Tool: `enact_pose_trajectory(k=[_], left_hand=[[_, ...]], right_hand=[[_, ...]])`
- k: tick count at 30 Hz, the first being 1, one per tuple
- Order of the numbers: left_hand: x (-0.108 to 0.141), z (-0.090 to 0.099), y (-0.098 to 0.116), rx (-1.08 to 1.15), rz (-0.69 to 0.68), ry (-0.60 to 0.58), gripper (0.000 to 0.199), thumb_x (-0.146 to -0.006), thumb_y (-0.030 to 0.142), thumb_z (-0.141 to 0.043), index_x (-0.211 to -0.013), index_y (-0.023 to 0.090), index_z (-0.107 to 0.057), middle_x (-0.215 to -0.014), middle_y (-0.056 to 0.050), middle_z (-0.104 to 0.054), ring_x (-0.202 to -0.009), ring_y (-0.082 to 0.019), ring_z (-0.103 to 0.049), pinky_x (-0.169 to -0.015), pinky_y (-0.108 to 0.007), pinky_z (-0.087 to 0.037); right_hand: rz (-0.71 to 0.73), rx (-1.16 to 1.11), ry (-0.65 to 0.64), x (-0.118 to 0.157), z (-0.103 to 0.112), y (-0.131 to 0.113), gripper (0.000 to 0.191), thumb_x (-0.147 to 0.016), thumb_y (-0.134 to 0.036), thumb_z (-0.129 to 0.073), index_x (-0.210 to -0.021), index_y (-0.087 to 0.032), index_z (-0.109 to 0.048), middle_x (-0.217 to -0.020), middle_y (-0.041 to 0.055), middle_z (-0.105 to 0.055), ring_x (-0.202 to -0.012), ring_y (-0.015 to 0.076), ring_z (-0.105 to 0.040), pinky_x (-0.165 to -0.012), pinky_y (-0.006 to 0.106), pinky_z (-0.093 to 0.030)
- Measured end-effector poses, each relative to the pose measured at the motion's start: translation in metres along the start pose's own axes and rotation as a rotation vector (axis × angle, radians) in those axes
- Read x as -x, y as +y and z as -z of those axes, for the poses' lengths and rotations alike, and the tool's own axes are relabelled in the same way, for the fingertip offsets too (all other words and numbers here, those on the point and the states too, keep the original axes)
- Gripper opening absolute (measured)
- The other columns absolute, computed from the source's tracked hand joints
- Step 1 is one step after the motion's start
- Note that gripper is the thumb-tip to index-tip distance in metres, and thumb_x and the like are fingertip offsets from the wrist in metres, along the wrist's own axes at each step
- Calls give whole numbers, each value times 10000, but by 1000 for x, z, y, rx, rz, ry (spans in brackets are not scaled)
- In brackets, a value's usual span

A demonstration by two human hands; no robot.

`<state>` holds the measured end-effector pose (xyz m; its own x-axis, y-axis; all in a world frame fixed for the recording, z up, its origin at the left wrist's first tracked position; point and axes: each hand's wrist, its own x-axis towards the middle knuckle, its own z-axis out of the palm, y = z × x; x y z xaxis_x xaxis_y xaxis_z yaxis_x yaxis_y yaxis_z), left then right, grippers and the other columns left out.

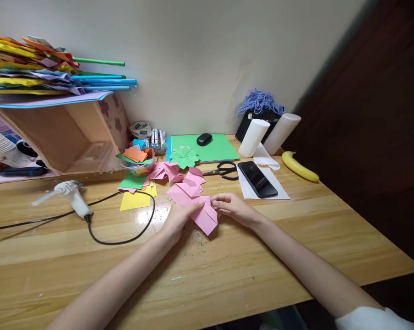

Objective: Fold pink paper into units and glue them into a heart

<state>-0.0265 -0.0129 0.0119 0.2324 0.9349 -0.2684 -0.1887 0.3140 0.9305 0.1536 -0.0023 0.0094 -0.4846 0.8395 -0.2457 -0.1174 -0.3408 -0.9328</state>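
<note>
A pink folded paper piece (184,195) with creased flaps is held above the table in front of me. My left hand (179,219) grips its lower left side, thumb lying on top. At the right edge of the paper, my right hand (232,208) has its fingers bent and pinched against a flap; the fingertips are partly hidden. Just behind lie more pink folded papers (166,172) and a green paper flower (185,157). Black-handled scissors (224,171) rest beyond my right hand.
A white glue gun (73,197) with a looping black cord lies left. To the right are a phone (257,178), a banana (299,166) and white rolls (254,136). A tub of paper scraps (137,165) stands by an open box (86,133). A mouse (204,139) sits on green sheets.
</note>
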Motion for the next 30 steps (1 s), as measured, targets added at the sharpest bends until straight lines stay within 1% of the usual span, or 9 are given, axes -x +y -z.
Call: enact_pose_trajectory(k=[4, 8, 15, 18, 21, 24, 26, 28, 30], left_hand=[[-1, 1, -2, -54, 11, -29, 485, -649, 368, -692, -1054, 120, -590, -1094, -137, -609, -956, -270, -580, -829, -374, -441], [-1, 3, -3, -50, -5, -62, 446, -667, 354, -682, -1042, 133, -590, -1093, -126, -612, -957, -258, -580, -841, -367, -432], [1, -1, 6, 1, 60, -99, 434, -643, 325, -708, -1015, 127, -602, -1070, -125, -624, -962, -252, -583, -846, -363, -435], [3, -3, 8, 26, 76, -81, 440, -638, 322, -710, -1018, 126, -605, -1076, -128, -623, -959, -252, -585, -839, -362, -441], [2, -3, 7, 34, 61, -63, 449, -643, 316, -708, -1042, 144, -596, -1110, -122, -607, -979, -252, -577, -850, -368, -435], [0, 0, 4, 55, 69, -125, 430, -664, 319, -693, -1046, 145, -601, -1114, -120, -605, -1006, -257, -564, -864, -370, -431], [-1, 2, 3, 64, 84, -162, 417, -678, 331, -679, -1040, 136, -609, -1081, -125, -621, -987, -260, -572, -862, -378, -433], [-1, 2, 3, 64, 80, -168, 410, -682, 335, -674, -1034, 134, -615, -1053, -123, -633, -961, -259, -583, -859, -384, -434], [0, 1, 4, 51, 66, -148, 405, -678, 330, -678, -1029, 137, -615, -1062, -120, -630, -956, -254, -585, -861, -382, -434]], right_hand=[[-22, -91, -7, 0, 3, 9, 216, -681, -317, -682, -798, -137, -662, -768, 26, -641, -701, 105, -578, -722, 259, -431], [-27, -87, -2, -1, 3, 13, 209, -675, -307, -686, -791, -135, -665, -776, 31, -651, -711, 111, -585, -734, 265, -431], [24, -46, 57, 1, 0, 13, 173, -669, -300, -689, -731, -140, -663, -747, 20, -661, -676, 103, -584, -678, 241, -430], [28, -10, 90, 2, -2, 11, 175, -674, -305, -683, -745, -146, -670, -746, 21, -664, -665, 104, -586, -662, 241, -434], [62, 47, 141, 4, -5, 8, 186, -669, -313, -684, -749, -145, -674, -728, 20, -662, -641, 100, -578, -636, 234, -435], [83, 79, 169, 5, -6, 6, 199, -671, -331, -676, -744, -145, -671, -713, 18, -655, -627, 99, -569, -622, 234, -434], [74, 80, 165, 6, -6, 6, 207, -673, -341, -671, -745, -147, -668, -708, 18, -651, -627, 102, -568, -623, 239, -435], [70, 82, 163, 6, -6, 6, 207, -665, -342, -675, -735, -148, -665, -699, 16, -647, -624, 104, -567, -621, 243, -435], [78, 99, 181, 6, -7, 6, 205, -657, -342, -679, -714, -147, -661, -678, 14, -641, -603, 103, -558, -604, 244, -434]])
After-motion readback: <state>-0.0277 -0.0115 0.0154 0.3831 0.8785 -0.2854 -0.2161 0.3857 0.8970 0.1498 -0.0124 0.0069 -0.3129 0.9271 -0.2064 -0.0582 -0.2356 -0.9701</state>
